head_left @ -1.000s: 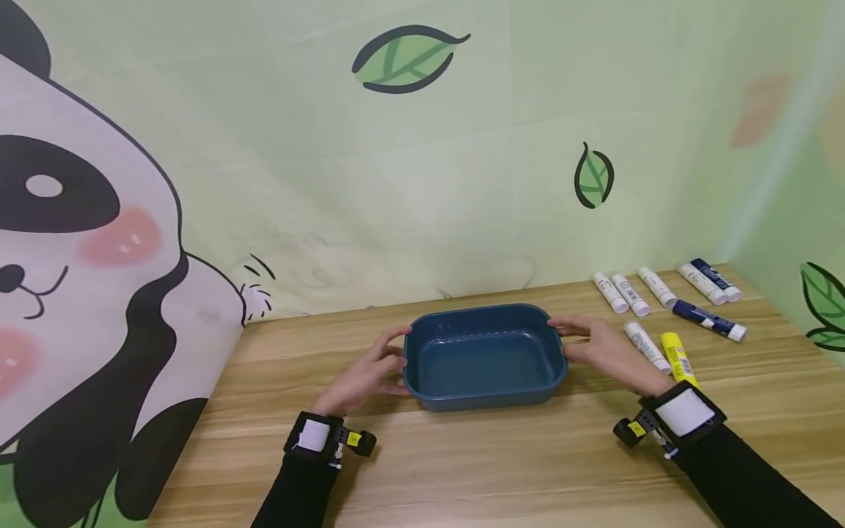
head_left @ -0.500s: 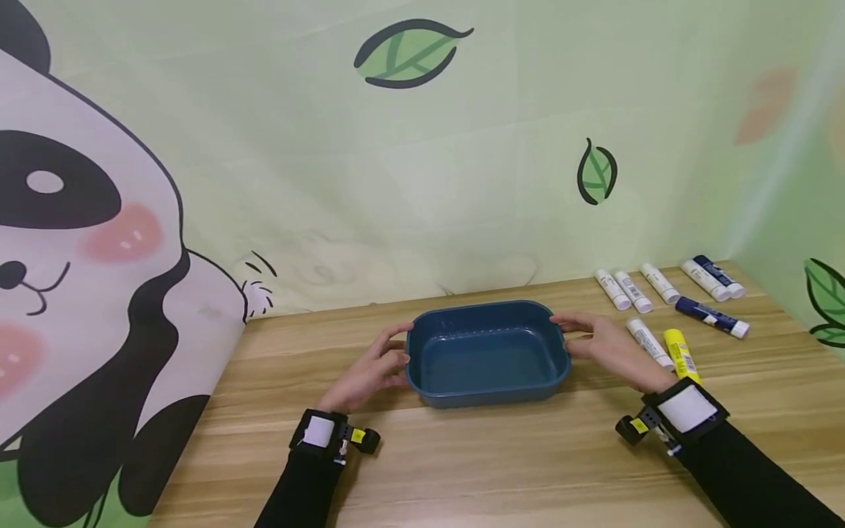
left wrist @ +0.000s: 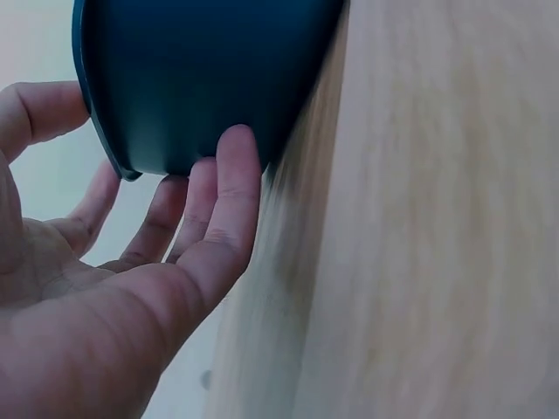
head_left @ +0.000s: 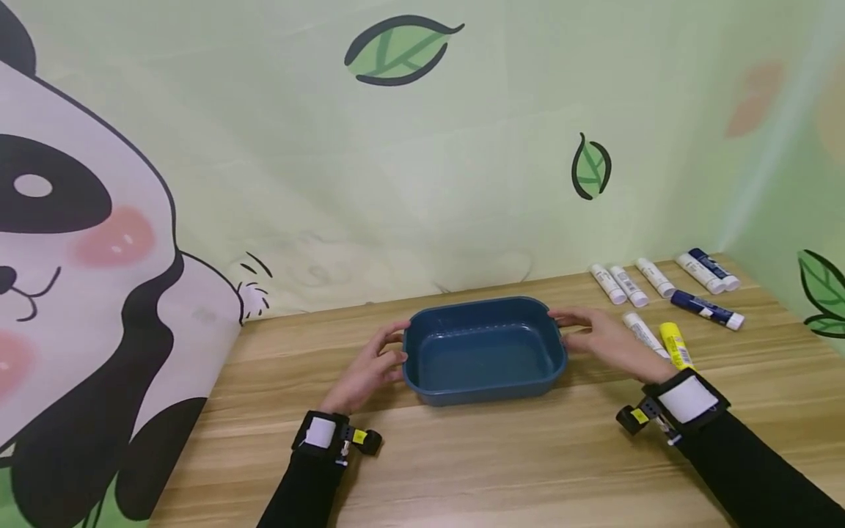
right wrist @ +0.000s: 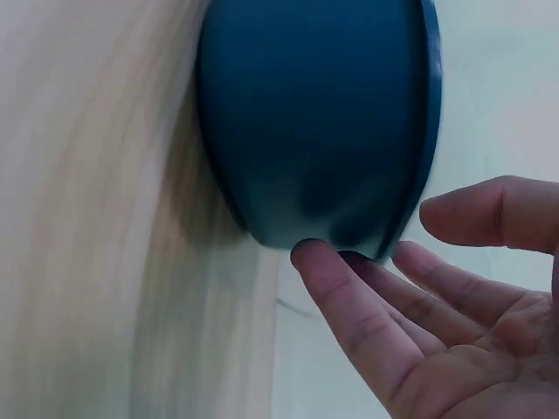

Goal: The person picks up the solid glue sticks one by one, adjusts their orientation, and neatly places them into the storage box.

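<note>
A dark blue plastic basin [head_left: 485, 397], rectangular with rounded corners, sits upright on the wooden table with nothing inside. At its left end, my left hand [head_left: 367, 372] touches the outer wall with fairly straight fingertips. The left wrist view has that thumb [left wrist: 52, 112] right at the rim. My right hand [head_left: 606, 342] is at the opposite end, fingers stretched out to the outer wall. In the right wrist view its thumb [right wrist: 489, 214] stands slightly off the rim, while the fingertips [right wrist: 319, 257] reach the wall's lower part.
Several glue sticks lie on the table at the right: white ones [head_left: 654, 278], navy ones [head_left: 708, 310] and a yellow one [head_left: 675, 345] close to my right wrist. A pale green cloth backdrop [head_left: 429, 183] with a panda print rises behind the wooden table [head_left: 475, 462].
The head view has shifted slightly. Both hands stay at the basin's ends, and the basin keeps its place.
</note>
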A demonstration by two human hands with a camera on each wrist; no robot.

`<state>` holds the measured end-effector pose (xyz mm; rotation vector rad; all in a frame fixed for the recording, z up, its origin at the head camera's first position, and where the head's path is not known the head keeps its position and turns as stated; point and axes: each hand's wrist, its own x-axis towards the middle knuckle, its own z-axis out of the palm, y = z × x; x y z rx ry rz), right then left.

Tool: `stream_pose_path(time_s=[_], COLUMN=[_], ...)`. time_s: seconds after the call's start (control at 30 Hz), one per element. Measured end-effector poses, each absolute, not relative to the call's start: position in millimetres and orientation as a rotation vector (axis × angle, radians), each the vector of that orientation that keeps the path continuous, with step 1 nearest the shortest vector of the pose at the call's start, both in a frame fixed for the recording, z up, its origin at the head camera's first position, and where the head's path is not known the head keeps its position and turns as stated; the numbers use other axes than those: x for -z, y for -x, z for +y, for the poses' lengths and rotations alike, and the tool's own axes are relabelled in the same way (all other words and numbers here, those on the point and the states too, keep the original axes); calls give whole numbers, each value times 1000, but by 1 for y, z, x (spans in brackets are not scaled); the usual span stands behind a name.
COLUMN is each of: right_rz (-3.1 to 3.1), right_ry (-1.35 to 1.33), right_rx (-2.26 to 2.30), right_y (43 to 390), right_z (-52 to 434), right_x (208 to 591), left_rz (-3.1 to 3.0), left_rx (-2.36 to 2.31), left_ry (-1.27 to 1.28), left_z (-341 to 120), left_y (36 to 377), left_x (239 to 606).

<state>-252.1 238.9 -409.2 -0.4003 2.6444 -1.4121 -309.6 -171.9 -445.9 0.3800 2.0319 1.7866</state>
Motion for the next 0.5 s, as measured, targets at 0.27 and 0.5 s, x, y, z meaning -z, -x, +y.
stream_pose_path(time_s=[0.27,0.5], right_rz=[2850,3037], right_ry=[299,113], right_rx=[1257,993], right_y=[253,253], right_z=[276,316], right_x=[392,376], left_rz=[2036,2049], left_rx=[-1767,-1754], left_ry=[-383,-392], left_z=[-165,-166], left_y=[312,315], left_x=[443,441])
